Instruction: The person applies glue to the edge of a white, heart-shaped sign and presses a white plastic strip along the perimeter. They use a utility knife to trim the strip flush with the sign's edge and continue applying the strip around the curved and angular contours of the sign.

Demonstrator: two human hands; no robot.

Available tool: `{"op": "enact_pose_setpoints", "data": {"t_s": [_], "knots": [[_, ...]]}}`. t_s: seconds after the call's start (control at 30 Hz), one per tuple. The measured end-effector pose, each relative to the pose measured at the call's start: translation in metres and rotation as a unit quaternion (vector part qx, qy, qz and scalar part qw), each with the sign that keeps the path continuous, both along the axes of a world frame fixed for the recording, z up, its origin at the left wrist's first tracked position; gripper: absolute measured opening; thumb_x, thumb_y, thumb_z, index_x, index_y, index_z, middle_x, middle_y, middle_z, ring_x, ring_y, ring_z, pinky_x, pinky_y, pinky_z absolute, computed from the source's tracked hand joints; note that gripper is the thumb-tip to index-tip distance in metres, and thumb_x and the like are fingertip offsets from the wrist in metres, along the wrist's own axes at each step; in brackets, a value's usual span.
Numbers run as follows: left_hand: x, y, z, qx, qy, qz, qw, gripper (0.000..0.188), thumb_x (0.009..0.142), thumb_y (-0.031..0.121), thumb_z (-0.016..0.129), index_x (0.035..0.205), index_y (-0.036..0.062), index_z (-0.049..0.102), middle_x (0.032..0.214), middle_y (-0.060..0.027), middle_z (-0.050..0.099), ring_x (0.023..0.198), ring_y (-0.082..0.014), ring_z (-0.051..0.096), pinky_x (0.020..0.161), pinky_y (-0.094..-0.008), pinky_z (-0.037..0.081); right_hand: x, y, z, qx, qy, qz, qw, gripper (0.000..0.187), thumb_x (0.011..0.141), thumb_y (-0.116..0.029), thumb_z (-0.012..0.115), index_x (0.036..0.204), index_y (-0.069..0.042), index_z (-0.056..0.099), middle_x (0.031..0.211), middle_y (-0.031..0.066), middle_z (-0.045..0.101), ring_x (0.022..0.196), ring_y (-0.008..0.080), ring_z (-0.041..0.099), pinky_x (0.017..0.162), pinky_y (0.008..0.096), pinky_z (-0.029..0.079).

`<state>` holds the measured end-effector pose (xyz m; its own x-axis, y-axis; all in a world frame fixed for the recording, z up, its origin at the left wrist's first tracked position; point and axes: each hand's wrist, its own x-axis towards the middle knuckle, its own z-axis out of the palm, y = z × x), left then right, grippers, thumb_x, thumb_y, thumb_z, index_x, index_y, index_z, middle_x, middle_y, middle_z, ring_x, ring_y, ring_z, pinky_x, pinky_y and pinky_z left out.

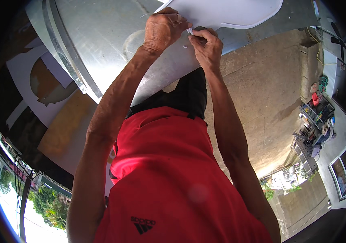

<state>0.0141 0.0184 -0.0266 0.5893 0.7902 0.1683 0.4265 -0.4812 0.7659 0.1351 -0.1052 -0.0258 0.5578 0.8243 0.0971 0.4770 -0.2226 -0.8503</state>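
A large white sheet shape [237, 10] with a curved raised white rim lies on the grey metal tabletop [116, 28], at the table's far side. My left hand [161, 31] is closed, thumb and fingers pinching a narrow white strip [190, 31] by the sheet's near edge. My right hand [207, 45] meets it from the right, its thumb and forefinger closed on the same strip's lower end. How the strip joins the rim is hidden by my fingers. A tiny white scrap [185, 46] lies on the metal just below the hands.
A metal strip [73, 52] runs along the table's left side. Cut white and brown boards [51, 101] lie beyond it. Concrete floor [258, 93] stretches to the right, toward a cluttered rack [314, 117] and a black fan [337, 40]. My body stands close against the table.
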Motion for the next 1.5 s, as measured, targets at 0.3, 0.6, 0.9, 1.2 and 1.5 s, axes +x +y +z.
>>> {"op": "enact_pose_setpoints", "data": {"t_s": [0.3,0.6,0.9,1.2,1.5], "knots": [[-0.006,-0.054,0.023,-0.098,-0.028,0.177,0.979,0.032,0.079,0.010,0.078,0.110,0.0015,0.076,0.093,-0.0137,0.072,0.082,-0.0268,0.074,0.076,-0.0356,0.058,0.001,-0.002,0.000,-0.008,0.025,-0.016,1.000,0.013,0.078,-0.003,0.083,0.091,-0.001,0.078,0.085,0.0115,0.073,0.076,0.0245,0.070,0.073,0.0346,0.058],[0.017,-0.093,0.016,-0.123,-0.020,0.164,0.979,0.033,0.086,0.013,0.075,0.116,-0.0005,0.076,0.099,-0.0168,0.075,0.085,-0.0304,0.074,0.081,-0.0361,0.059,0.016,-0.002,0.004,-0.049,0.033,0.035,0.998,0.015,0.084,-0.003,0.076,0.099,-0.003,0.079,0.095,0.0148,0.076,0.091,0.0291,0.072,0.084,0.0372,0.057],[0.036,-0.112,0.012,-0.083,-0.034,0.268,0.959,0.025,0.085,0.014,0.073,0.104,-0.0016,0.077,0.089,-0.0216,0.071,0.084,-0.0354,0.072,0.076,-0.0410,0.057,0.030,-0.005,-0.004,-0.080,0.043,0.114,0.989,0.032,0.089,0.002,0.058,0.112,-0.007,0.077,0.108,0.0153,0.076,0.103,0.0342,0.071,0.095,0.0404,0.055],[0.035,-0.099,-0.010,0.016,0.013,0.301,0.953,0.032,0.079,0.031,0.083,0.099,0.0064,0.082,0.086,-0.0209,0.076,0.078,-0.0319,0.076,0.079,-0.0373,0.058,0.045,-0.045,-0.005,-0.062,0.066,0.099,0.991,0.031,0.099,-0.020,0.055,0.122,-0.014,0.074,0.114,0.0188,0.074,0.108,0.0383,0.070,0.097,0.0423,0.055],[0.042,-0.087,-0.029,0.088,0.074,0.272,0.955,0.028,0.080,0.029,0.081,0.094,0.0046,0.081,0.083,-0.0183,0.075,0.078,-0.0352,0.074,0.077,-0.0416,0.055,0.028,-0.387,0.007,-0.336,0.269,0.143,0.891,0.054,0.103,-0.043,0.063,0.144,-0.008,0.059,0.131,0.0134,0.071,0.119,0.0285,0.069,0.104,0.0385,0.053]]}}
